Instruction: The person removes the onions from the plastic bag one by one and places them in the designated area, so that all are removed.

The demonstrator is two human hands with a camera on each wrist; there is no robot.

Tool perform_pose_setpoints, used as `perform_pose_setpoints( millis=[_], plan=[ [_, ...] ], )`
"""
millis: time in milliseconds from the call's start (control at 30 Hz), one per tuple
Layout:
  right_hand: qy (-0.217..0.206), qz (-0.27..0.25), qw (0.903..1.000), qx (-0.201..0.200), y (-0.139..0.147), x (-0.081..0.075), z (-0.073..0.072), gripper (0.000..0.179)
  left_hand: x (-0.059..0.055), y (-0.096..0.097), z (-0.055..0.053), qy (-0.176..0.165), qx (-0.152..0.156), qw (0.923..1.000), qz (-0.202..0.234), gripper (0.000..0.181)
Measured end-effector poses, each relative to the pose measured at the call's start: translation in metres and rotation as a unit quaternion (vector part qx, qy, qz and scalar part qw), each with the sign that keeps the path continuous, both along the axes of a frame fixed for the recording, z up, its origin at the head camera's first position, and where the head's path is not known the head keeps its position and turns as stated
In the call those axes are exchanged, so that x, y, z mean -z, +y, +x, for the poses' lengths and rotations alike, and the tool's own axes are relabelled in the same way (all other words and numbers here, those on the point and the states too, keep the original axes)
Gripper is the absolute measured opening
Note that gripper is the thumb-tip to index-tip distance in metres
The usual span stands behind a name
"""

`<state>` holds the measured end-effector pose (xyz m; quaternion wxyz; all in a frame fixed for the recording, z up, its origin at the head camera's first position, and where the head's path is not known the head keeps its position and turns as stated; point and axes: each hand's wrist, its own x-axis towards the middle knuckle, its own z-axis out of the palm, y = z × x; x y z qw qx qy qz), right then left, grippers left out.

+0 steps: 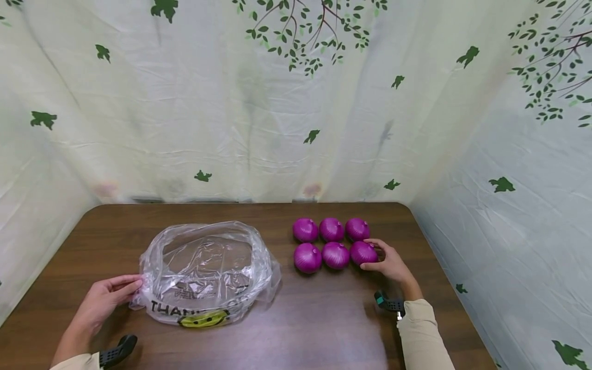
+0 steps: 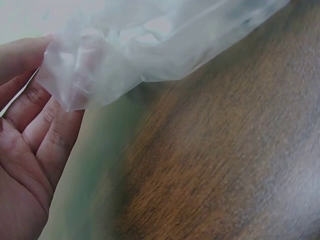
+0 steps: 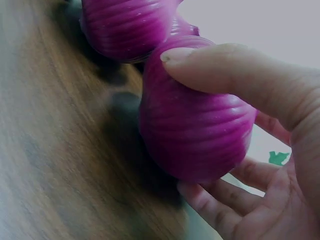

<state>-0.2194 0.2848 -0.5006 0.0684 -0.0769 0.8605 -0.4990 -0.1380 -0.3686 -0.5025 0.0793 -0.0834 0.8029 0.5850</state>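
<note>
A clear plastic bag [image 1: 265,246] with dark lettering and a yellow-green print lies on the left of the table, its wide mouth facing up. At its left edge my left hand [image 1: 104,300] pinches the film between thumb and fingers; in the left wrist view the crumpled plastic [image 2: 100,70] covers some fingertips. To the right, several purple onions stand in two rows. My right hand [image 1: 390,262] grips the onion [image 1: 363,253] at the right end of the near row, thumb on one side and fingers around the other. In the right wrist view that onion [image 3: 195,125] appears close to the table surface.
Beside the gripped onion sits another onion [image 1: 335,255], and a further onion [image 1: 357,229] stands just behind it. The brown wooden table [image 1: 314,324] ends at a pale leaf-printed curtain [image 1: 277,118] at the back and sides.
</note>
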Motion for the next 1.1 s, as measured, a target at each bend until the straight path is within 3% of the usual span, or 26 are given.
perform_pose_setpoints(
  millis=[233,400,533,767,967,1100],
  plan=[
    [0.009,-0.012,0.9998,0.009,-0.017,-0.027,0.014,0.064,0.001,0.001,0.0,0.008,-0.001,1.0,-0.004,0.015],
    [0.007,-0.016,0.9995,0.028,-0.023,-0.029,0.021,0.065,0.001,0.001,0.0,0.008,0.004,1.0,-0.004,0.015],
    [-0.003,-0.023,0.9992,0.034,-0.021,-0.026,0.021,0.067,-0.001,0.003,0.0,-0.004,0.003,1.0,-0.008,0.018],
    [-0.011,-0.058,0.9975,0.038,-0.013,-0.013,0.016,0.072,-0.004,0.01,-0.003,-0.013,-0.006,0.9978,-0.064,0.052],
    [0.006,-0.083,0.996,0.034,0.001,0.011,0.009,0.075,-0.004,0.013,-0.005,-0.013,-0.029,0.998,-0.054,0.046],
    [0.031,-0.09,0.9953,0.017,0.009,0.014,0.009,0.077,-0.005,0.013,-0.004,-0.004,-0.036,0.9978,-0.055,0.04]
  ],
)
